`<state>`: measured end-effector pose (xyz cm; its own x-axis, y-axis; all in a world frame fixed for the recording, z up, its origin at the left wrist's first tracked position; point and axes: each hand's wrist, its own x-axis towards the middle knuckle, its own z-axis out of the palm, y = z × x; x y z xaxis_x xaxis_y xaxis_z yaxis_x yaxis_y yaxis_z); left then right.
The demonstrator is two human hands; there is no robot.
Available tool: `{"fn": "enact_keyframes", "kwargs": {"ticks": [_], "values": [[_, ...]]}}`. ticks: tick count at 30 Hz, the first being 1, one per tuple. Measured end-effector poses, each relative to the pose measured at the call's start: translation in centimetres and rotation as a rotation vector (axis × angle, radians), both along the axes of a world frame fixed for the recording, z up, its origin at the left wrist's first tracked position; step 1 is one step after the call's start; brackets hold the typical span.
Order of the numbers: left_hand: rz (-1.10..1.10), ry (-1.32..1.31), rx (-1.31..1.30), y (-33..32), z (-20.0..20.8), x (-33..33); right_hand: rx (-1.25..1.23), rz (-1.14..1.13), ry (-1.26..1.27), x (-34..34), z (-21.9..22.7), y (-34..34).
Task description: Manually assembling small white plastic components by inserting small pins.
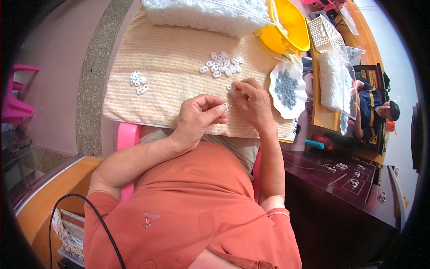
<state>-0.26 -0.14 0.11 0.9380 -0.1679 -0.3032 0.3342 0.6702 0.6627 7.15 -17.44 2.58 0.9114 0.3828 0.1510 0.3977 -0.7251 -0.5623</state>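
Near the middle of the frame, the left hand (197, 116) has thumb and fingertip pressed together on a small white piece (226, 107), little of which shows past the skin. Just above and to the right, the bent fingers of the right hand (251, 101) are at a second piece (229, 87) over the towel (161, 54); whether they are clamped on it or merely beside it, I cannot tell. The likeliest mishap is a slip: so small a piece, pinched by the fingertips alone, could pop out if the squeeze went off-centre, and with the hands near the towel's lower edge it might drop to the lap (244, 150). The second piece could skid or catch on the towel's ribbed weave if nudged rather than gripped. The dish (273, 92) of grey bits (286, 87), right of centre, sits near the right hand; a careless outward swing of the wrist could bump its wavy rim and spill some. Any tug on the towel could disturb the loose pile (223, 69) above the hands and the small cluster (142, 89) at left. The box (201, 20), heaped with white pieces at the top, could shed a few if jolted, as it stands beside the yellow bin (295, 20).
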Motion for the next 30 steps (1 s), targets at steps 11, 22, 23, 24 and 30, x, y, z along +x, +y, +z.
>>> {"fn": "enact_keyframes", "kwargs": {"ticks": [11,22,23,24,30], "values": [[-0.007,0.020,-0.018,0.1,0.3,0.1,-0.022,0.035,-0.039,0.1,-0.2,0.4],[-0.023,0.031,-0.022,0.1,0.2,0.0,0.069,0.023,0.057,-0.1,-0.1,0.3],[-0.023,0.031,-0.022,0.1,0.2,0.0,0.069,0.023,0.057,-0.1,0.2,0.1],[-0.024,0.032,-0.016,0.1,0.2,0.0,0.048,0.047,0.025,-0.1,0.5,-0.2],[-0.021,0.031,-0.011,0.1,0.2,0.0,-0.149,0.132,-0.024,0.5,1.8,-1.6]]}}
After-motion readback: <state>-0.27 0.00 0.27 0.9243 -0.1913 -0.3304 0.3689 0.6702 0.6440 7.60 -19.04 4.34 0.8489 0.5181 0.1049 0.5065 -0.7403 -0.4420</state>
